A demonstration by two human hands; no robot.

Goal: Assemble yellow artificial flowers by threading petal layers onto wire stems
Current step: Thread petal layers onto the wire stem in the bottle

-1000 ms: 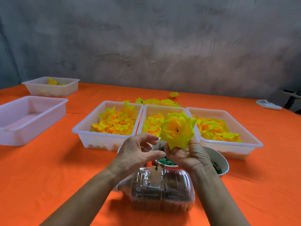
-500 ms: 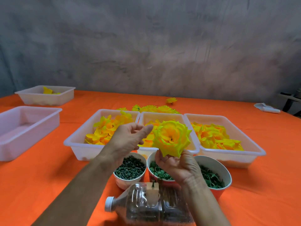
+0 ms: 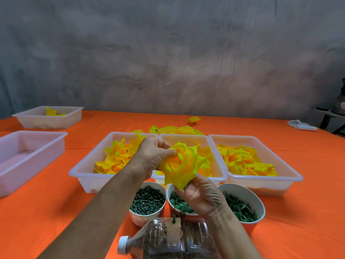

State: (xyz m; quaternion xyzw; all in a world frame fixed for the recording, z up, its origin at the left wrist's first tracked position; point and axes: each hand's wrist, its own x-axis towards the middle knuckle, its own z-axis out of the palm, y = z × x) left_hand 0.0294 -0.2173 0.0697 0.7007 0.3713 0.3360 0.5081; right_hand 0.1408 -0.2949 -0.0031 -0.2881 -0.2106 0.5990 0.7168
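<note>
We see the left hand [image 3: 153, 157] has closed in on the flower [image 3: 183, 165]: 1 s ago it hung open just at the bloom's 9 o'clock, apart from it; now its fingertips [image 3: 172, 152] pinch the petals at the bloom's 10 o'clock edge. The flower has tipped, its face now turned more toward 10 o'clock. The right hand [image 3: 201, 197] has shifted with it, now sitting at the bloom's 5 o'clock. Our view has lifted too: the three bowls, largely hidden behind the hands 1 s ago, now show in full, e.g. the left bowl [image 3: 147, 200], and the bottle [image 3: 168, 240] has dropped toward the 6 o'clock frame edge.
</note>
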